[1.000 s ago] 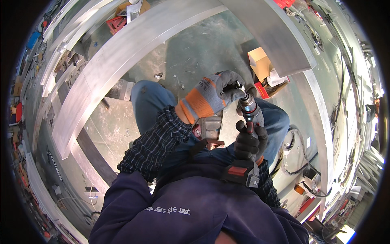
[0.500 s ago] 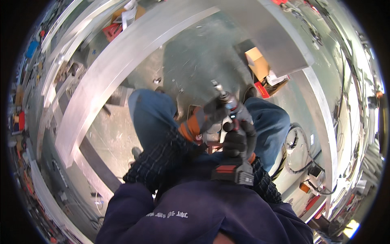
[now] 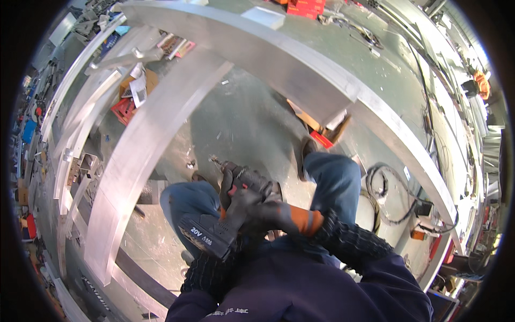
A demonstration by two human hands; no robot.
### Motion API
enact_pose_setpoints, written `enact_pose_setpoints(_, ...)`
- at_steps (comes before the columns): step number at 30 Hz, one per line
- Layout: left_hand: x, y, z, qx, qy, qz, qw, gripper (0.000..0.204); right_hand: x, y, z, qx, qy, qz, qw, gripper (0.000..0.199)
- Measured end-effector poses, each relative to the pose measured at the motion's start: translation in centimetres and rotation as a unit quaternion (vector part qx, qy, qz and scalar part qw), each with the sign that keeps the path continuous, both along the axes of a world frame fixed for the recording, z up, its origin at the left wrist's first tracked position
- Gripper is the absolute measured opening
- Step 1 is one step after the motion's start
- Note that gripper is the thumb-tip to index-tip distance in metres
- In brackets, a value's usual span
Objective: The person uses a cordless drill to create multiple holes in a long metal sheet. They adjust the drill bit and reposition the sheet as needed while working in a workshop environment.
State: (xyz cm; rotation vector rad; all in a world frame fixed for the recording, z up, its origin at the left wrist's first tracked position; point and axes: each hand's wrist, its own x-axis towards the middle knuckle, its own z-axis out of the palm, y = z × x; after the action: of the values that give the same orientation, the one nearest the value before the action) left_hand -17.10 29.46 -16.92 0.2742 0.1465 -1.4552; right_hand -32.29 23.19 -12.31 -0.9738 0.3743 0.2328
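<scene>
A dark cordless drill (image 3: 254,181) is held over my lap, its bit pointing away and to the left and its black battery pack (image 3: 206,236) toward me. My right hand (image 3: 260,210), in a dark glove with an orange cuff, comes from the right and is closed on the drill near the handle. My left hand (image 3: 226,187), gloved likewise, is closed on the far left side of the drill by the red trigger; the handle and battery partly hide it. The bit's tip stands in the air, touching no workpiece.
A wide metal beam (image 3: 142,142) runs along my left, joined to a far beam (image 3: 268,56) and a right-hand one (image 3: 407,131). An opened cardboard box (image 3: 335,129) sits under the far beam. Black cable (image 3: 383,188) lies coiled at right. Red boxes (image 3: 306,7) stand farther off.
The drill has swung to the left, its battery now at lower left. My right hand has moved left with it, and my left hand has shifted from beside the chuck to beside the trigger.
</scene>
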Motion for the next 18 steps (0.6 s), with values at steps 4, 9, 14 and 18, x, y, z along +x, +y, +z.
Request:
enact_pose_setpoints(4, 5.9, 2.4, -4.4, -0.084, -0.009, 0.044, 0.995, 0.052, -1.0, -4.9, 8.3, -0.519, -0.107, -0.194, 0.825, 0.023)
enact_pose_setpoints(9, 8.2, 4.9, -9.9, -0.017, 0.052, 0.047, 0.997, 0.050, -3.0, -13.4, 15.3, -0.718, -0.047, -0.413, 0.559, 0.038)
enact_pose_setpoints(14, 7.9, 3.2, -8.1, -0.084, 0.055, 0.013, 0.995, 0.041, 5.4, -21.4, 22.1, -0.781, -0.058, -0.223, 0.580, 0.067)
enact_pose_setpoints(18, 6.8, 1.3, -6.3, -0.113, 0.066, 0.023, 0.991, 0.039, 18.8, -27.5, 21.9, -0.798, 0.054, -0.107, 0.591, 0.104)
